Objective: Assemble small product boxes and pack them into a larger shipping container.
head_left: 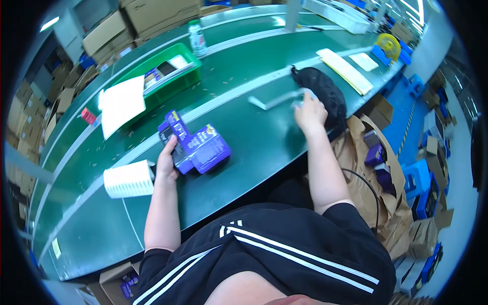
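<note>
On the near side of the green bench, my left hand (166, 161) grips a purple printed carton (206, 150) by its left side. My thumb lies over a dark panel there, and flaps or a second section stick out from the carton. Farther right, my right hand (310, 113) is closed on a thin, pale strip (277, 100) that trails leftward above the bench. The strip looks like tape or film, slightly blurred. Right beside that hand lies a black bag (325, 89) of soft fabric at the bench edge.
A green bin (175, 84) holds papers and small items, with a white sheet (124, 104) over its near end. A label sheet (129, 180) lies left of my forearm. A bottle (197, 39) and yellow tape dispenser (389, 48) stand farther off. A brown paper-lined carton (351, 147) sits at right.
</note>
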A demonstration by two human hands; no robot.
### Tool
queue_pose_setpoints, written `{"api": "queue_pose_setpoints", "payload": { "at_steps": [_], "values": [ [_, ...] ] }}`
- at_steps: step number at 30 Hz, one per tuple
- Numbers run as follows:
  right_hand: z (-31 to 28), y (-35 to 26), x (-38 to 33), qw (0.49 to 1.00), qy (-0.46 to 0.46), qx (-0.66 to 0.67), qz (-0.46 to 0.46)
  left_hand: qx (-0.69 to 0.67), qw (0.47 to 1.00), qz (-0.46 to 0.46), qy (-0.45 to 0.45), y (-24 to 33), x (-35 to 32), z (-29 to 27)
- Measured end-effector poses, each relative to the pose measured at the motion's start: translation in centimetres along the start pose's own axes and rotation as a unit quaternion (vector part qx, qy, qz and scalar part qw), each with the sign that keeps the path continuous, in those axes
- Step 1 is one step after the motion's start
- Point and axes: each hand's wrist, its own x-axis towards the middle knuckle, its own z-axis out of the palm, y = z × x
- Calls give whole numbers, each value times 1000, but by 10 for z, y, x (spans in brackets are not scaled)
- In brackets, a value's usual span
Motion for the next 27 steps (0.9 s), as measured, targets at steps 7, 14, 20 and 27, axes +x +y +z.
{"api": "queue_pose_setpoints", "payload": {
  "at_steps": [7,14,20,27],
  "values": [
    [-173,-43,59,891,335,251,-178,118,993,-18,-19,19,34,34],
    [-205,150,104,962,120,185,-160,242,961,-102,-86,48,77,8],
    [-15,376,65,997,46,17,-55,256,952,-129,-106,45,109,-30],
    [68,436,-6,984,-45,6,172,262,947,-133,-129,50,128,-46]
  ]
}}
